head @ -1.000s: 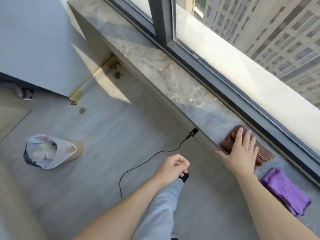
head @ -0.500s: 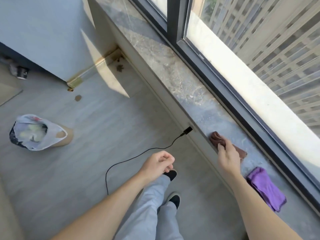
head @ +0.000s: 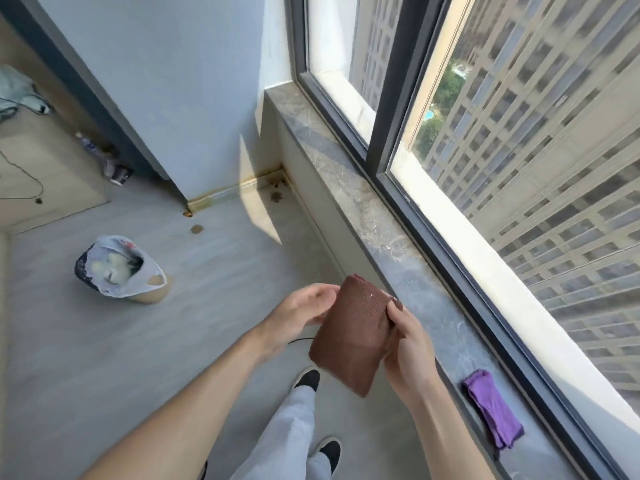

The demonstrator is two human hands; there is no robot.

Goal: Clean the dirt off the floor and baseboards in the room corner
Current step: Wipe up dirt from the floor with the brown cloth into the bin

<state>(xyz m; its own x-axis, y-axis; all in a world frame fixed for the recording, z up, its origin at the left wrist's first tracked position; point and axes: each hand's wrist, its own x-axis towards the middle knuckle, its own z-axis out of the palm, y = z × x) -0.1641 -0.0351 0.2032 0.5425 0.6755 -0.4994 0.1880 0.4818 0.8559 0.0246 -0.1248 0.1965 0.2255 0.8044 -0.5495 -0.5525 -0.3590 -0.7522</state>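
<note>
With the right hand (head: 403, 344) pinching the brown cloth (head: 349, 336) along its right edge, thumb on top and fingers curled behind, I have it lifted clear of the sill (head: 374, 216), where it lay a second ago under a flat palm. My left hand (head: 304, 308) has come up from beside my leg and now sits against the cloth's left edge, fingers loosely spread; whether it has actually taken hold I cannot tell. So the tool is in hand and the fetching step looks done, but no wiping has begun. The dirt (head: 276, 196) lies well ahead of the cloth, on the floor (head: 104, 341) in the corner, where the yellow-stained baseboard (head: 221, 195) meets the wall under the sill; a second spot (head: 196, 229) sits further left near the baseboard's end. I judge that I must step forward and crouch before the cloth can reach any of it. A purple cloth (head: 493, 410) rests on the sill to my right, and a lined bin (head: 121, 270) stands on the floor to the left.
</note>
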